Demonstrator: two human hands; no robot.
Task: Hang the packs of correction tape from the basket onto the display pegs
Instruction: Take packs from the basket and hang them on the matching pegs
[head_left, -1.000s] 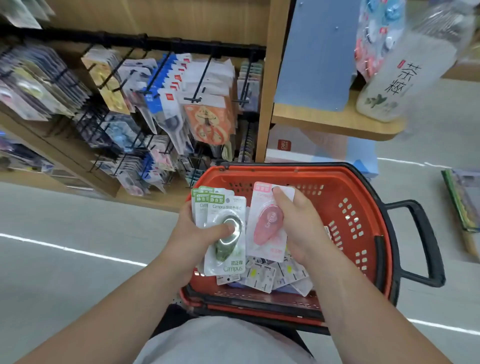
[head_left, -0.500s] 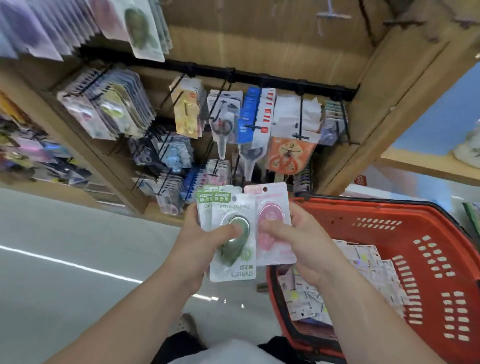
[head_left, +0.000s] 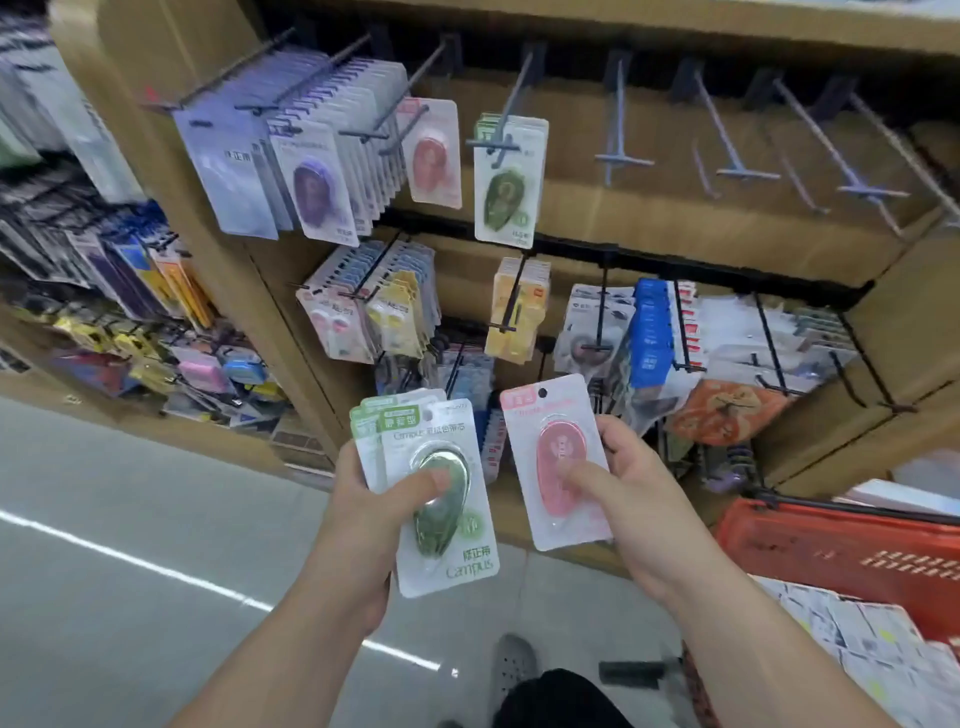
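Correction tape packs in both hands, held up in front of the display. Left hand (head_left: 363, 499) grips a fanned stack of green packs (head_left: 441, 499), thumb pressed on the clear blister of the front pack, fingers behind; exact count of packs in the stack cannot be told, at least three green headers show. Right hand (head_left: 639, 499) grasps a single pink pack (head_left: 556, 457), thumb on the pink blister, fingers wrapped behind its right edge. The two sets sit just beside each other, a narrow gap between, not touching.

Above both hands: top row of pegs. One peg carries a hung pink pack (head_left: 431, 153); the next peg to its right carries hung green packs (head_left: 509, 182). Further right of those, above and beyond the right hand, bare pegs (head_left: 727, 130) jut from the wooden backboard (head_left: 623, 218). Up and left of the left hand, pegs filled with purple packs (head_left: 317, 182).

Below and right of the right hand: red basket (head_left: 831, 540), rim and perforated wall in view, more packs (head_left: 857, 639) lying inside it. Grey floor (head_left: 130, 571) beneath the left forearm.
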